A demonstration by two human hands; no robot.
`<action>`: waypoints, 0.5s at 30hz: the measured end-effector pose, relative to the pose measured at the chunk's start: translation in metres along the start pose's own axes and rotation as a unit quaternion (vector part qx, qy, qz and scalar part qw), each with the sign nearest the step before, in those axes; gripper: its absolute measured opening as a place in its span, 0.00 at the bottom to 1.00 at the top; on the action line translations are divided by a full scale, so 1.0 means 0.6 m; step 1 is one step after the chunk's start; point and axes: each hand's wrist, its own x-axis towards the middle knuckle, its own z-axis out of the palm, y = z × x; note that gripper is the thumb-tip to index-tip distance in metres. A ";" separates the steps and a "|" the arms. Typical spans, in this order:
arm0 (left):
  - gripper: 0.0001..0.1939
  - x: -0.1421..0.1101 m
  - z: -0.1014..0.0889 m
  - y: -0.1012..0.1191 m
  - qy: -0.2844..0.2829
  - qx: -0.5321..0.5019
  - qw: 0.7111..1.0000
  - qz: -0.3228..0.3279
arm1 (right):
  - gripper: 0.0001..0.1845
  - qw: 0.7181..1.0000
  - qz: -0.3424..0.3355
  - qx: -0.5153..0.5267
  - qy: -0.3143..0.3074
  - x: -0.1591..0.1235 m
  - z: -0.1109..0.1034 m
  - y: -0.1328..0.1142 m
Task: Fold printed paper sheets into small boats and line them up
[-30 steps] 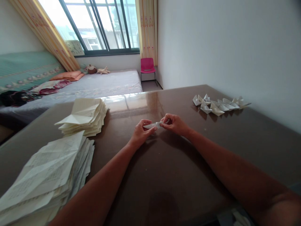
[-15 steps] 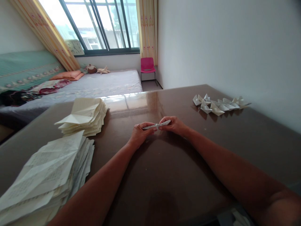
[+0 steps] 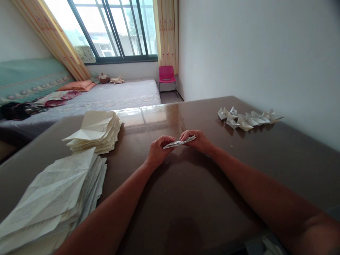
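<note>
Between my two hands is a small folded piece of printed paper (image 3: 180, 142), narrow and slightly bent at its middle. My left hand (image 3: 159, 147) pinches its left end, with the thumb and fingers closed on it. The right end is gripped by my right hand (image 3: 195, 140), fingers bent over the paper. Both hands are just above the brown glossy table (image 3: 170, 198). Parts of the paper are hidden behind my fingers, so its full shape cannot be made out.
Two paper stacks, a cream one (image 3: 92, 138) and a larger printed one (image 3: 53, 194), lie on the left. Several folded paper boats (image 3: 245, 122) stand at the far right near the white wall (image 3: 252, 53). Beyond the table are a bed (image 3: 127, 94) and a pink chair (image 3: 166, 74).
The folded paper has turned in my hands and now shows a flatter, wider face. My fingers have shifted slightly along it. The stacks and boats have stayed put.
</note>
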 end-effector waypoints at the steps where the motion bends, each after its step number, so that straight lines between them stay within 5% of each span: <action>1: 0.14 0.000 0.000 0.000 0.000 -0.002 1.000 0.010 | 0.15 1.000 -0.002 -0.004 0.000 0.000 0.001 -0.001; 9: 0.12 0.001 -0.005 -0.002 0.021 0.072 0.997 -0.031 | 0.20 0.998 0.039 -0.042 -0.017 -0.004 0.004 -0.009; 15: 0.13 0.001 0.000 -0.004 0.014 0.037 0.997 -0.066 | 0.19 0.998 0.049 -0.049 -0.003 -0.004 0.009 -0.019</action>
